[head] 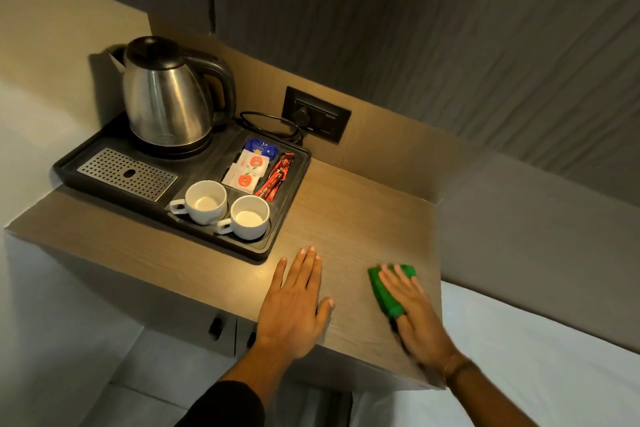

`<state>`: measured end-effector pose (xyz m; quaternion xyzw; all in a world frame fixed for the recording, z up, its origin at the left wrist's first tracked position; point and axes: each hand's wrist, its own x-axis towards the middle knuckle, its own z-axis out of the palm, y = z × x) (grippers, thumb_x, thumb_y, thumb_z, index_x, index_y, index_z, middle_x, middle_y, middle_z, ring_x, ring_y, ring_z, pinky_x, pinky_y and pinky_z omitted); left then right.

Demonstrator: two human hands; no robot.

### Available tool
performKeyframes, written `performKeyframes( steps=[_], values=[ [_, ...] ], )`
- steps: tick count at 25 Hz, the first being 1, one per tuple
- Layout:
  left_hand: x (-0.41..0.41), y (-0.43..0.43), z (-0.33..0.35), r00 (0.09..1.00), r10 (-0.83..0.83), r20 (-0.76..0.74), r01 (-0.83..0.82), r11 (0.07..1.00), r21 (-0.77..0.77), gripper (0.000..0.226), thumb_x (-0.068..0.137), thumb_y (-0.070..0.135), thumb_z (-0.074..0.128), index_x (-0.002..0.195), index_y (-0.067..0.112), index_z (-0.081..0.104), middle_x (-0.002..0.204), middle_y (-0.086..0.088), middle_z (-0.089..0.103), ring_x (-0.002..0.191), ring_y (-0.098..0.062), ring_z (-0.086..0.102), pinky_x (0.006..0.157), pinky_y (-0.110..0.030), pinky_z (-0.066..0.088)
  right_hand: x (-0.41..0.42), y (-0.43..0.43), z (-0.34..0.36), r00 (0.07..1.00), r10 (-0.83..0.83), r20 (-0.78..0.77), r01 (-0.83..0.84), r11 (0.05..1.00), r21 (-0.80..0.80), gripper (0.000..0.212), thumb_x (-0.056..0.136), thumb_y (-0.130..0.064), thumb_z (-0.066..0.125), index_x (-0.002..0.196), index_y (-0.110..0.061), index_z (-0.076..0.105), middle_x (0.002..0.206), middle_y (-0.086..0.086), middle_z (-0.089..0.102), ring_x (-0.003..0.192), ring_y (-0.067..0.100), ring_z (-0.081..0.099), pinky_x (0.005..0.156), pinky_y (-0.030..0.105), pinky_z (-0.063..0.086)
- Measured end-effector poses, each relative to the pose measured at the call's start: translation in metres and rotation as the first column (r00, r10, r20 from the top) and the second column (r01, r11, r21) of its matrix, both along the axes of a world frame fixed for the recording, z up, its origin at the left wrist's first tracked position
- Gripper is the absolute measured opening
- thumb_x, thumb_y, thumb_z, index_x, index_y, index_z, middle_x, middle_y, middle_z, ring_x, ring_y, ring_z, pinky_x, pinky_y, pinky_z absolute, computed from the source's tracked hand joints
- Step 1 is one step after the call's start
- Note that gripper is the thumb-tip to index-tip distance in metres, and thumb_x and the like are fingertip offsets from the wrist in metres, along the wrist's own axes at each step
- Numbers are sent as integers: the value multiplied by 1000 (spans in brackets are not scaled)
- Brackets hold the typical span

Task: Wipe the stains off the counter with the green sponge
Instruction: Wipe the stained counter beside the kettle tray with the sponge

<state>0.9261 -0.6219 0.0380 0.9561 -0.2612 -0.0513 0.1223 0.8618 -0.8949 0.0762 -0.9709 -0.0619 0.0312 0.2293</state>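
A green sponge [382,288] lies flat on the wooden counter [360,218] near its front right corner. My right hand [415,319] presses down on the sponge with the fingers spread over it, and the hand looks blurred. My left hand [294,302] rests flat on the counter to the left of the sponge, palm down, fingers together, holding nothing. I cannot make out any stains on the wood from here.
A black tray [280,236] fills the counter's left half, carrying a steel kettle [166,97], two white cups [249,217], sachets [249,166] and a drip grate [126,173]. A wall socket [315,114] with a plugged cord sits behind. A white bed [536,357] lies right.
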Motion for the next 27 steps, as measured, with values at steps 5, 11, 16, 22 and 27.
performKeyframes(
  steps=[5,11,16,22,27],
  values=[
    [1,1,2,1000,5,-3,-5,1000,-12,80,105,62,15,164,11,-7,175,-10,-10,160,-26,-17,131,-56,1,125,17,9,943,-334,7,334,941,-58,71,93,4,50,159,-14,29,169,6,22,159,30,12,129,50,4],
    [0,1,1,1000,-5,2,5,999,-33,80,105,58,19,165,8,1,176,-13,-5,161,-26,-12,130,-58,4,76,69,-8,999,-25,31,26,999,-38,80,91,-1,45,162,-26,18,172,-4,14,160,19,2,129,45,-5],
    [1,1,-1,1000,-5,-3,5,1000,-23,82,103,59,18,164,8,-1,176,-14,-5,161,-27,-13,131,-57,0,8,22,-5,992,-118,35,119,993,-26,81,87,-1,43,161,-26,22,171,-6,17,160,19,7,130,53,5],
    [1,2,0,1000,-14,-4,14,1000,-14,82,104,59,16,164,6,0,175,-16,-4,161,-29,-10,131,-57,0,38,75,3,968,-251,9,250,967,58,80,90,8,48,160,-23,24,171,-2,18,160,20,4,130,50,-2],
    [1,1,-1,1000,-10,-6,10,1000,-16,83,102,60,13,164,6,1,175,-16,-2,161,-29,-8,131,-58,2,-53,43,-9,988,-152,27,152,988,2,84,88,-1,43,161,-33,18,171,-11,17,160,14,5,129,50,3]
  ],
)
